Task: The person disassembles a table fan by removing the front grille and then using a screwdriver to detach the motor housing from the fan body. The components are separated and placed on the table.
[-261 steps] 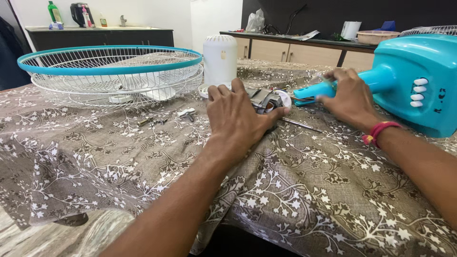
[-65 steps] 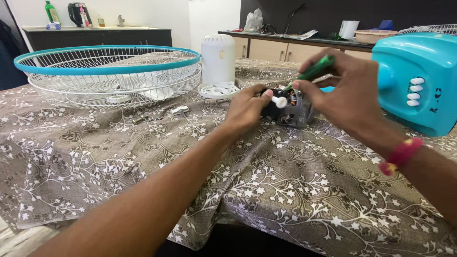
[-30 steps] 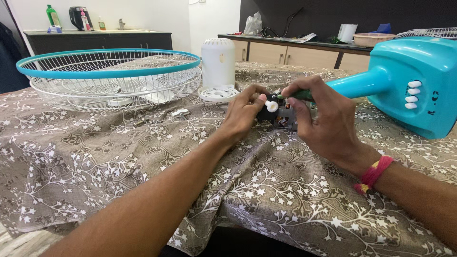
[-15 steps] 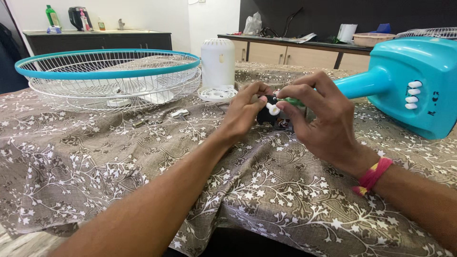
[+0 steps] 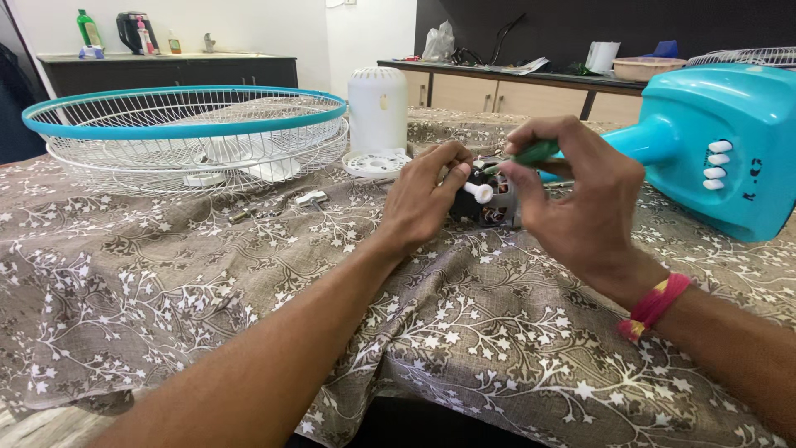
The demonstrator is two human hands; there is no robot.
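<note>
A small fan motor [image 5: 495, 202] with a white knob [image 5: 478, 191] on its shaft rests on the patterned tablecloth [image 5: 249, 274] at the table's middle. My left hand [image 5: 421, 197] grips the motor from its left side. My right hand [image 5: 572, 199] holds a green-handled screwdriver [image 5: 535, 153] over the top of the motor, its tip hidden behind my fingers. A red thread band sits on my right wrist.
White wire fan guards with a teal rim [image 5: 186, 124] lie at the left. A white motor cover [image 5: 378, 106] and a round white plate [image 5: 377, 163] stand behind the motor. The teal fan base [image 5: 721, 141] lies at the right. Small screws [image 5: 311, 197] lie on the cloth.
My right hand has shifted slightly right and turned, and more of the motor and its white knob shows between my hands. My left hand keeps its hold.
</note>
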